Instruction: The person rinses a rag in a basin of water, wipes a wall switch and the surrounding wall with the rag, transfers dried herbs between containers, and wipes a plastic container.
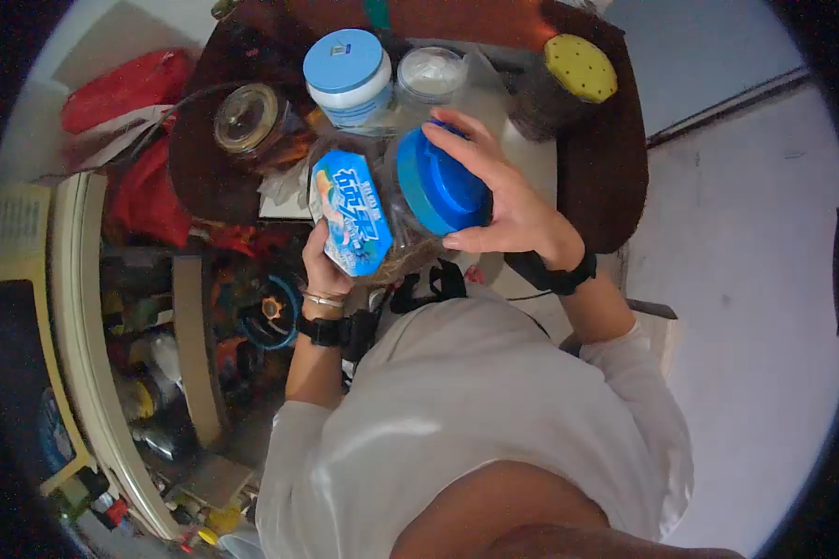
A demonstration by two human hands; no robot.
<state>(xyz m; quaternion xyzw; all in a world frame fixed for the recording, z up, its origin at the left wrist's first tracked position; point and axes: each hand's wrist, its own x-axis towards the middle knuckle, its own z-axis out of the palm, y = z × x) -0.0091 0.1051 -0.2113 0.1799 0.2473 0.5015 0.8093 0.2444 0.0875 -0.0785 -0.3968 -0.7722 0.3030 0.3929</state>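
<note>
A clear plastic jar (412,244) with brownish contents lies tilted in front of my body, a blue label (352,212) on its side. Its blue screw lid (452,186) faces to the right. My left hand (323,270) grips the jar from below at its left end, the fingers partly hidden behind it. Around the lid curve the fingers and thumb of my right hand (517,200). Whether the lid is loose on the jar I cannot tell.
On the dark table (606,177) stand a white tub with a light blue lid (347,65), a small clear tub (432,74), a glass-lidded jar (249,119) and a dark container with a yellow lid (580,70). Cluttered shelves (196,345) are at left, a white wall (746,307) at right.
</note>
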